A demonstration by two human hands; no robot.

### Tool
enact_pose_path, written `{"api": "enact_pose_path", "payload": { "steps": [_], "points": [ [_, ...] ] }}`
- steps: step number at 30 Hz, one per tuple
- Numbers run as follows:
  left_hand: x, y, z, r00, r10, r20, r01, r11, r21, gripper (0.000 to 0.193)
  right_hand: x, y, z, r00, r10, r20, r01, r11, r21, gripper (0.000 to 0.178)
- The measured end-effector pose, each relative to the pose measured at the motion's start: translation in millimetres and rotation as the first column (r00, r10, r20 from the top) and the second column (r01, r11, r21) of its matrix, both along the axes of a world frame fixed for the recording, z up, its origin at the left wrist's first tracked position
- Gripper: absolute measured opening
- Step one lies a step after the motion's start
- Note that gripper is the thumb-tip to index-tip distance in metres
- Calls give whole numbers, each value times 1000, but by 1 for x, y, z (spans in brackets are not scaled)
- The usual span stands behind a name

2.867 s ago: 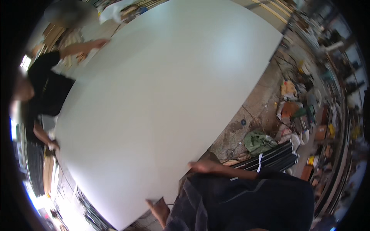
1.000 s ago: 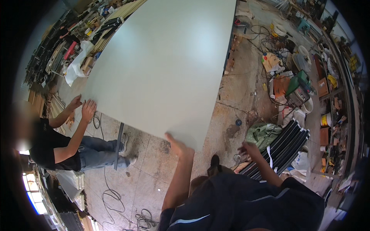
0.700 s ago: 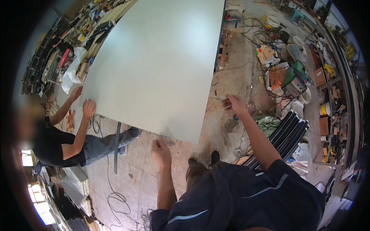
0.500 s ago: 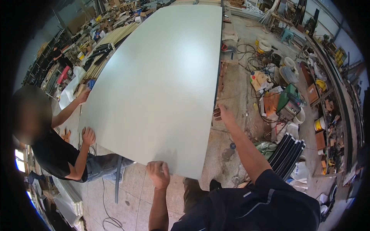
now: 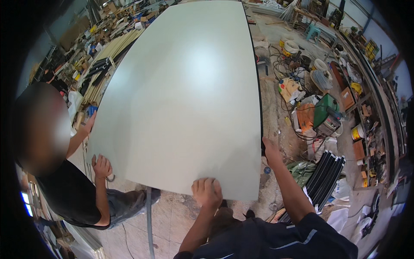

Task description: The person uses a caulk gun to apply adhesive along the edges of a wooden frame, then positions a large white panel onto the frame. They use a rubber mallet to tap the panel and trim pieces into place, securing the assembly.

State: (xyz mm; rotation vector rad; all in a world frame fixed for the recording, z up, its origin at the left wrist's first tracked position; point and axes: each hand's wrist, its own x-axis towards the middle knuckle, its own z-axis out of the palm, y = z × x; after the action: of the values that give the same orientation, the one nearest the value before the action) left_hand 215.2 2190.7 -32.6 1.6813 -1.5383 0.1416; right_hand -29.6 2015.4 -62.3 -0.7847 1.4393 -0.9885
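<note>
A large white panel [image 5: 189, 99] with a dark right edge fills the middle of the view. My left hand [image 5: 207, 192] is closed over the panel's near edge, fingers lying on its top face. At the right edge, my right hand [image 5: 271, 153] grips the side, its fingertips partly hidden by the panel. On the left stands a person in a black shirt [image 5: 73, 190]. One hand of theirs [image 5: 101, 166] holds the panel's near left corner, and their other hand [image 5: 89, 123] is at the left edge farther along.
A green machine [image 5: 326, 112], a coil of cable [image 5: 321, 80] and tangled cords cover the floor at right. Black lengths of profile [image 5: 323, 177] lie nearer me. Wooden strips [image 5: 116, 49] are stacked far left. A grey upright bar [image 5: 149, 220] stands below the near edge.
The panel's near end has shifted right. My left hand has moved right with it. My right hand, earlier with fingers apart beside the edge, has come nearer and taken hold of the panel.
</note>
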Motion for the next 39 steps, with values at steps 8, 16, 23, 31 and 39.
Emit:
{"api": "enact_pose_path", "payload": {
  "steps": [8, 16, 23, 31, 39],
  "points": [
    [-9, -157, 0, 998, 25, 50, -23, 999, -45, 15, -7, -5, -12, 959, 50, -281, -69, 996, -59, 48],
    [-12, -249, 1, 992, 91, 88, -87, 995, -51, 21, 2, -2, 28, 975, 151, -163, -154, 988, -8, 46],
    [-18, -295, -1, 980, 159, 117, -152, 986, -65, 28, -3, -4, 37, 968, 190, -165, -195, 981, -11, 47],
    [-18, -356, -7, 966, 167, 197, -168, 986, -12, 27, 3, -31, 22, 826, 72, -559, -222, 954, -204, 47],
    [-20, -448, -4, 962, 173, 212, -187, 981, 50, 32, 11, -45, 8, 783, 22, -622, -182, 964, -196, 48]
  ]
}}
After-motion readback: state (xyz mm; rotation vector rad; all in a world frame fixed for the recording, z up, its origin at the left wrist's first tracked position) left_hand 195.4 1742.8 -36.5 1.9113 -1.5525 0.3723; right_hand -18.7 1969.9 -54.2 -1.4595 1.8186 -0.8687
